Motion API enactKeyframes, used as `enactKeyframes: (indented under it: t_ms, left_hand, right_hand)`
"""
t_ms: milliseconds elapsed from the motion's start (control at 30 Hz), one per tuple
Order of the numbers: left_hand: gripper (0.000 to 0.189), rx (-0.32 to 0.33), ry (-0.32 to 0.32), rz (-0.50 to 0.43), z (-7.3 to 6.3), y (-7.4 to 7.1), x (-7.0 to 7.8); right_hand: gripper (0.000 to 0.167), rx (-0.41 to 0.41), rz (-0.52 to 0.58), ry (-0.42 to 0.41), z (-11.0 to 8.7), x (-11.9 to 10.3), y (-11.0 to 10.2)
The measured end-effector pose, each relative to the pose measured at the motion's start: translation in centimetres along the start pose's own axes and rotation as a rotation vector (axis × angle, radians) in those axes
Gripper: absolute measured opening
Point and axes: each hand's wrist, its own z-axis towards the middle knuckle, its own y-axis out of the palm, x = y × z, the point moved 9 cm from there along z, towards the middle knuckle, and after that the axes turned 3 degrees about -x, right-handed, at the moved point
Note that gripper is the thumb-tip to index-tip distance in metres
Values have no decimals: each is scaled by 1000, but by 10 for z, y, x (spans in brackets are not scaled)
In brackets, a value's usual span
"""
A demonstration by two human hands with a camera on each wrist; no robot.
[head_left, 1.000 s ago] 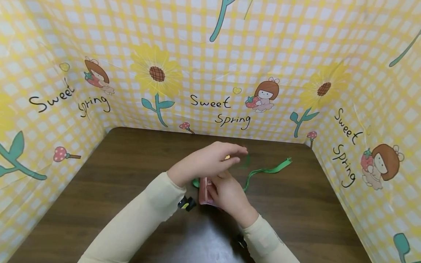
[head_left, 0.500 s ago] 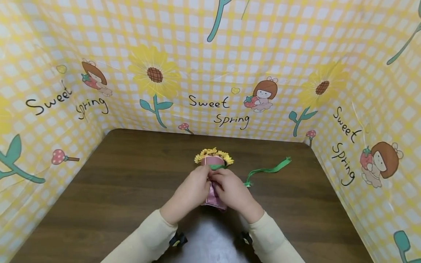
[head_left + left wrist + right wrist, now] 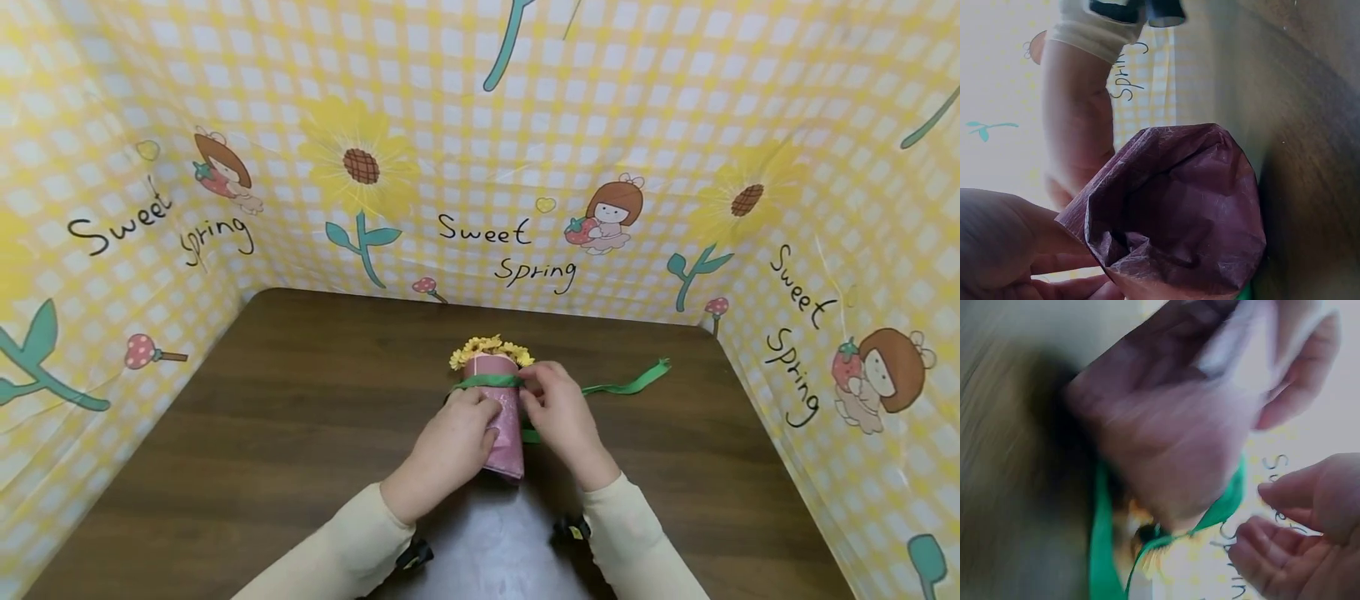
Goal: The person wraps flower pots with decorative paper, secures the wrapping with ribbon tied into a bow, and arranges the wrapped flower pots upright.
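Observation:
A small bouquet (image 3: 506,433) in pink wrapping lies on the table, its yellow flowers (image 3: 491,346) pointing away from me. Around its upper part runs a green ribbon (image 3: 491,381). My left hand (image 3: 450,437) holds the wrapping from the left, thumb and fingers against it just below the ribbon. On the other side, my right hand (image 3: 562,412) is beside the ribbon with its fingers loosely bent. The right wrist view shows a gap between that hand's thumb and fingers (image 3: 1257,550). The left wrist view looks into the wrapper's hollow lower end (image 3: 1179,206).
A loose ribbon end (image 3: 633,385) stretches over the dark wooden table (image 3: 300,400) to the right. Another green piece (image 3: 531,436) shows beside the wrapping. A yellow checked cloth (image 3: 480,150) with printed flowers surrounds the table on three sides.
My left hand came back from above the right one to the bouquet's left side. Both hands worked together at its middle; now the right has moved off to the right, uncovering the ribbon band.

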Motion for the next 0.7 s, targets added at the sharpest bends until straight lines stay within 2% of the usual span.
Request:
enactKeyframes:
  t_ms: [100,200,300,467,567,700]
  left_hand:
    - [18,6,34,32,0,1,3]
    - [13,19,56,47,0,1,4]
    - [12,26,61,46,0,1,4]
    - [11,19,50,35,0,0,3]
    - [11,12,47,28,0,0,3]
    - [12,11,44,24,0,-1,2]
  right_hand:
    - [40,-43,-55,48,1,13,8]
    - [27,-116,-38,47,1,21,9]
    - [10,-134,-63,50,2,31,-8]
    - [8,-168,-125,134,-3,61,-44]
    - [8,-260,-146,165,-11,78,-56]
    - [13,-461,-182,262,-29,103,-61]
